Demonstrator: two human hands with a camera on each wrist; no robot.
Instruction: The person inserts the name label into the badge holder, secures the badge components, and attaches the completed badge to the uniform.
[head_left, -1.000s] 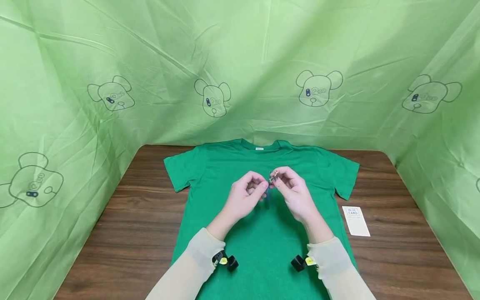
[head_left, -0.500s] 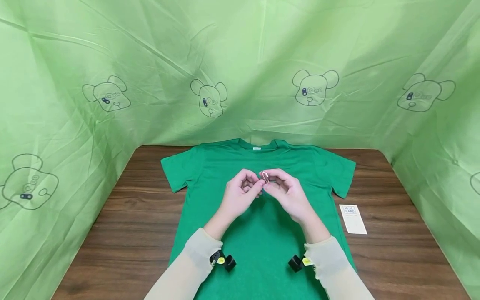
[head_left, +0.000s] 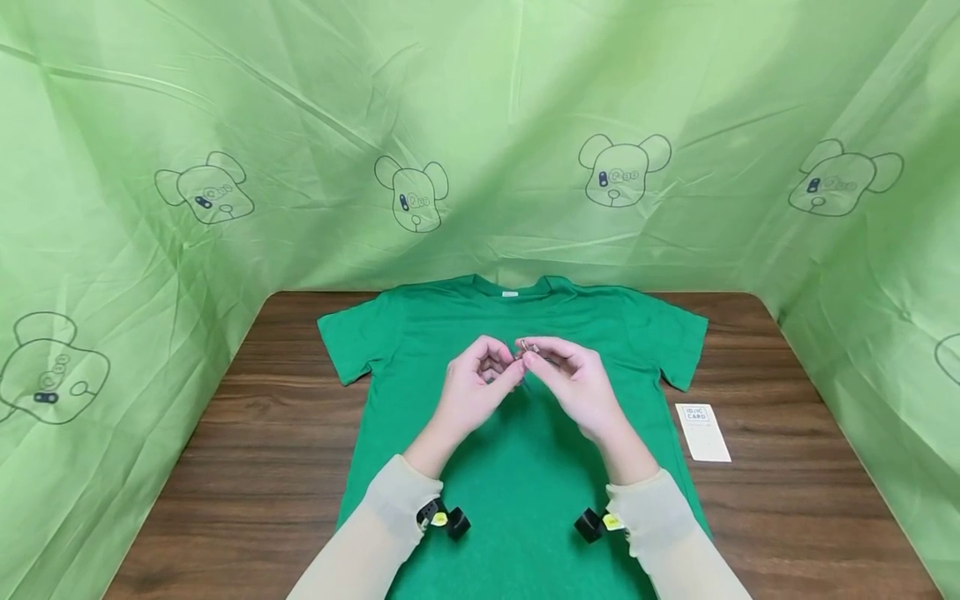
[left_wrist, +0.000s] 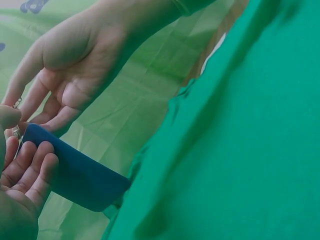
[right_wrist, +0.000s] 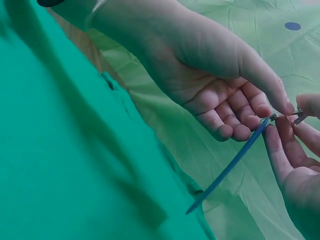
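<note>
My left hand (head_left: 480, 383) and right hand (head_left: 573, 387) meet fingertip to fingertip over the green T-shirt (head_left: 480, 517). Between them is a flat blue tag (left_wrist: 77, 170) with rounded corners, seen edge-on in the right wrist view as a thin blue strip (right_wrist: 227, 172). Small metal hardware (head_left: 528, 347), with a loop and a clasp-like piece, sits at its top end. Thumb and index finger of each hand pinch that hardware; the fingers cover much of it. The tag hangs down from there, beside the left hand's (right_wrist: 220, 85) curled lower fingers.
A white card (head_left: 702, 433) printed "ID/IC CARD" lies on the wooden table (head_left: 277, 433), right of the shirt. Light green cloth walls (head_left: 495, 225) stand around the back and sides.
Both hands have drawn closer together around the metal hardware, which has turned between the fingertips. The blue tag, seen hanging below them a second ago, is now hidden in the head view.
</note>
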